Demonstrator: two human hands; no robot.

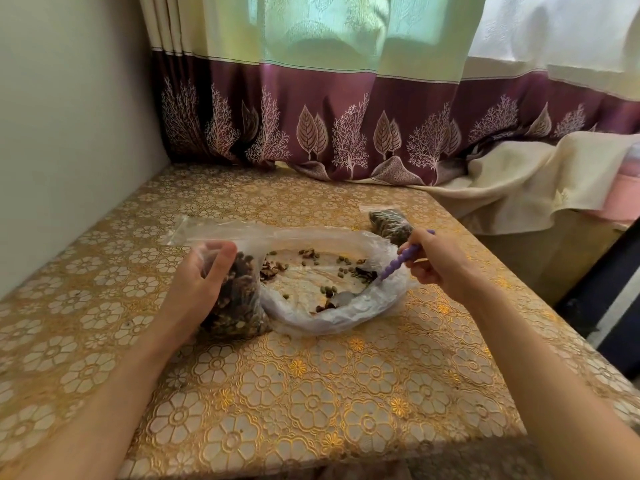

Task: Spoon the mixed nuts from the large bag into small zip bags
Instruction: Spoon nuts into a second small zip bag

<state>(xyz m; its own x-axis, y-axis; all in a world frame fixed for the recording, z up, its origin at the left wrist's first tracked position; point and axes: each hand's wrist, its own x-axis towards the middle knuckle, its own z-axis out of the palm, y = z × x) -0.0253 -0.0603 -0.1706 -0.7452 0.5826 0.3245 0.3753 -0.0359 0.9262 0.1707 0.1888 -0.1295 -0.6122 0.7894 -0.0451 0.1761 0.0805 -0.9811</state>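
Note:
The large clear bag [349, 318] lies open in the middle of the table, with only scattered nuts [311, 258] on its bottom. My left hand [201, 282] holds a small zip bag [239, 306] upright at the large bag's left edge; this zip bag is nearly full of mixed nuts. My right hand [436, 261] grips a purple spoon [398, 261] by its beaded handle, with the bowl end dipped into the right side of the large bag. A second filled zip bag [389, 223] lies behind my right hand.
The table [311, 393] wears a gold floral cloth and ends at a wall on the left. A purple patterned curtain [346, 133] hangs along the back. A cream cloth [519, 181] drapes over furniture at the right.

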